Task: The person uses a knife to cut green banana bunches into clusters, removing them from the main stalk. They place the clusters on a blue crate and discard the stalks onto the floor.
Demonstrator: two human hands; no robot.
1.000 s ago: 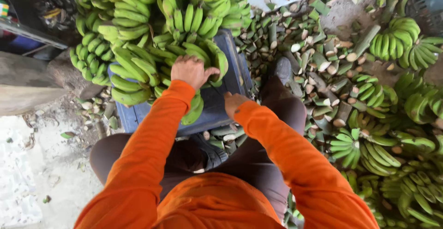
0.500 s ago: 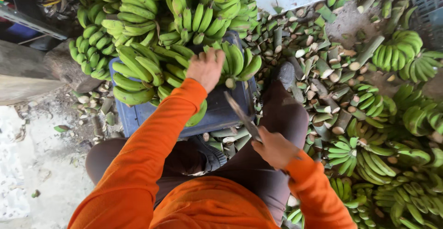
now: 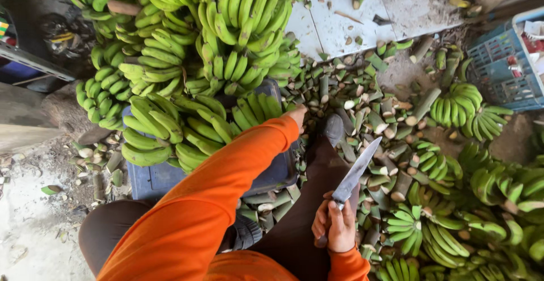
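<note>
Head cam: right hand (image 3: pixel 335 229) grips a knife (image 3: pixel 356 173), blade up, well right of the blue crate (image 3: pixel 148 180). Left hand (image 3: pixel 296 114) grabs a green banana hand (image 3: pixel 258 106) lying on that crate. Looks mid-cutting; next needs careful blade aim at the stalk.

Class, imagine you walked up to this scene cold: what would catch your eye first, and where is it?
First, the huge stalk of green bananas heaped over a blue crate at upper left, with the left hand reaching into it. Then the long knife, blade up, gripped by the right hand at lower centre, above cut stem pieces.
</note>
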